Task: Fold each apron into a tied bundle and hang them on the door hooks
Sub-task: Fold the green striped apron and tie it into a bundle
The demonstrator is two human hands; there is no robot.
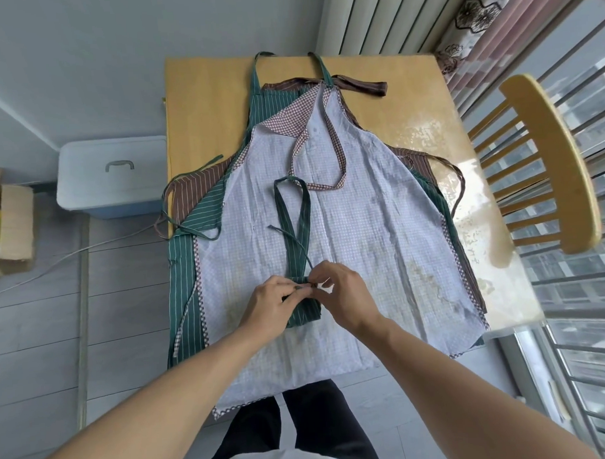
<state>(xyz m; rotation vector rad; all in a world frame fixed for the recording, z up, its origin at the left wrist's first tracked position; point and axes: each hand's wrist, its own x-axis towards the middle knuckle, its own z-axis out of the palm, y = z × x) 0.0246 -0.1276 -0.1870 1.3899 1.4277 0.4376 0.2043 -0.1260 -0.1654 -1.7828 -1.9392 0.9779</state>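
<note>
A small green striped apron bundle [304, 310] lies on top of a pale checked apron [369, 227] spread flat over the table. Its neck loop [292, 209] stretches away from me, and a thin green tie string [291, 238] crosses it. My left hand [274, 304] grips the bundle's top from the left. My right hand [344, 289] pinches the string at the same spot from the right. Under the checked apron lie a green striped apron [204, 212] and a brown striped apron [193, 188], their edges showing at the left and back.
The wooden table [204, 95] stands against a wall. A wooden chair [546, 166] sits at its right, beside window bars. On the floor to the left are a white lidded bin [110, 174] and an open cardboard box [9, 222].
</note>
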